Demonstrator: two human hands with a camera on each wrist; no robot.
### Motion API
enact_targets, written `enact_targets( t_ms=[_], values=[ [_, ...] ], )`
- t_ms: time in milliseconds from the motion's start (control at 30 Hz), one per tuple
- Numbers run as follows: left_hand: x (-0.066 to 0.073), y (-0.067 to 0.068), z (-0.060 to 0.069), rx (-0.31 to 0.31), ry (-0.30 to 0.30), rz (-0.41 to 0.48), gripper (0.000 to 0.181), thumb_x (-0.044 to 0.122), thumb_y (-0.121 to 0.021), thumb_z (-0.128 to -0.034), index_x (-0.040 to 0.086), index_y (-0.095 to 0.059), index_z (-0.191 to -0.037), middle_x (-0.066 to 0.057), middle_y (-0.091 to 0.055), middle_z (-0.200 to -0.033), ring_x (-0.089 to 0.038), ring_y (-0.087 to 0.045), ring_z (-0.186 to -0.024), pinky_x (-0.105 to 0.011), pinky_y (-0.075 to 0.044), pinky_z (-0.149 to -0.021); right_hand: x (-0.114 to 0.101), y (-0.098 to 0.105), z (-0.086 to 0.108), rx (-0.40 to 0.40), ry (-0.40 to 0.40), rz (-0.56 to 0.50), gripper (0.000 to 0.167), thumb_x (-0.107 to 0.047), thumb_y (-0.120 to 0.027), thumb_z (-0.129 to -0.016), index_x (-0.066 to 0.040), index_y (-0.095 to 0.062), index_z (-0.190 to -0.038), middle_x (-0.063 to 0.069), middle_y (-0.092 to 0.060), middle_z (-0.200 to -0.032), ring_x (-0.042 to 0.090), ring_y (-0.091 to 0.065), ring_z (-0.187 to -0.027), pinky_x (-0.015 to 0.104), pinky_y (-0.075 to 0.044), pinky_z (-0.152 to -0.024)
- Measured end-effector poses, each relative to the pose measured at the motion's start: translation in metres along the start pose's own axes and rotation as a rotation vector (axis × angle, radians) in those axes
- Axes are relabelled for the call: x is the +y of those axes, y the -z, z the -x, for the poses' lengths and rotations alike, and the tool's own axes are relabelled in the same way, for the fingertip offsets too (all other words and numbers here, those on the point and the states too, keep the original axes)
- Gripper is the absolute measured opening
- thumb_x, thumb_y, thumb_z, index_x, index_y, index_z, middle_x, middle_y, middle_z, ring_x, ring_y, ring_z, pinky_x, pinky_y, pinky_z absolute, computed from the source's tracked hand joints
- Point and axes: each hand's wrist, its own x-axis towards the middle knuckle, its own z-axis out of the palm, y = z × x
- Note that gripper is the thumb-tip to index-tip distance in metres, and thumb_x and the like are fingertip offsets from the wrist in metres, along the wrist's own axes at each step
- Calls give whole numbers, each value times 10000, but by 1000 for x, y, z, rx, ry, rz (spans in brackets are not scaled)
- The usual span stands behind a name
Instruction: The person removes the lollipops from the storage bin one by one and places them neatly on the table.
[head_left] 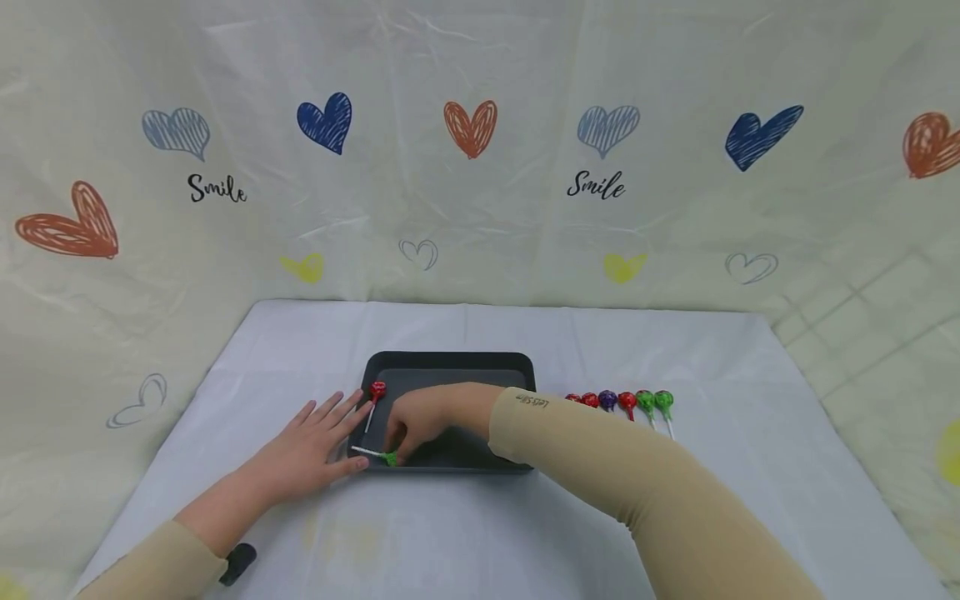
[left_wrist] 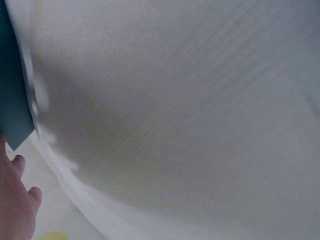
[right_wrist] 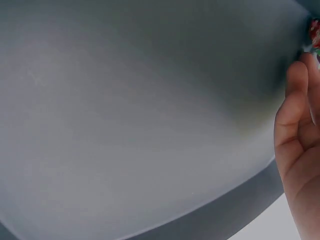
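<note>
A dark grey tray lies on the white-covered table. My left hand, fingers spread and straight, rests against its left edge. Inside the tray, my right hand reaches across with fingers curled down and pinches a green lollipop by its head at the near left corner. That lollipop's white stick points left. Behind it a red lollipop lies along the left wall, stick toward me. In the right wrist view, the right hand shows at the right edge, below a red lollipop.
Right of the tray, several lollipops stand in a row, among them a purple lollipop and a green lollipop; my right sleeve partly covers them. A small black object shows beside the left sleeve. A patterned curtain hangs behind.
</note>
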Motion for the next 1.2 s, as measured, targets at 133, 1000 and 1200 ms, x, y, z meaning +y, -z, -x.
enact_targets(
  t_ms=[133, 1000, 1200],
  values=[
    [-2, -2, -1, 2, 7, -11, 887, 745, -461, -896, 216, -274, -1583, -31, -205, -1646, -362, -174, -1494, -631, -139, -1166, -3, 0, 2, -7, -5, 12, 158, -275, -780, -878, -222, -791, -1025, -152, -686, -900, 37, -597, -839, 190, -503, -833],
    [4, 5, 4, -7, -2, 7, 855, 679, -520, -915, 206, -273, -1583, -46, -198, -1647, -372, -167, -1495, -644, -132, -1161, 21, 25, 29, 26, -70, 276, 231, -142, -721, -910, -234, -778, -1113, -136, -693, -1042, 25, -586, -937, 194, -501, -820],
    [2, 2, 3, 9, -10, -1, 861, 693, -506, -912, 205, -277, -1582, -47, -208, -1645, -371, -178, -1492, -644, -133, -1161, 35, 25, 33, 57, -91, 382, 266, -78, -683, -913, -222, -775, -1117, -96, -687, -1102, 64, -603, -1021, 223, -513, -875]
  ],
)
